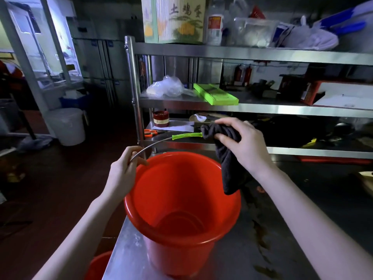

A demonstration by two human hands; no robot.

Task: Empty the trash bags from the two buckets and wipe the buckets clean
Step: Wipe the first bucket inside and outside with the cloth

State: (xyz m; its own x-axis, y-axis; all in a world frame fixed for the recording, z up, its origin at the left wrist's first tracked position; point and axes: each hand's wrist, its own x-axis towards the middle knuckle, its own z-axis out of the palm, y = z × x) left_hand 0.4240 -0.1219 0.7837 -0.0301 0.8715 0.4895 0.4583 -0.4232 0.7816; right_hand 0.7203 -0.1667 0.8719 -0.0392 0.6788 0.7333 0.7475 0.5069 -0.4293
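Second red bucket [99, 265] barely peeks in at the bottom edge, mostly cut off below the steel table [252, 249]. On the table, the red bucket [181, 209] stands upright, mouth up, no bag inside. Left hand [123, 170] pinches its wire handle [149, 147]; right hand [240, 144] clutches a dark cloth [228, 168] over the green grip [186, 136].

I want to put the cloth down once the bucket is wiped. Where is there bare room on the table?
The steel table is bare right of the red bucket, though stained there. The left strip by the table edge is narrow. The shelves behind are crowded with bags, boxes and scissors.
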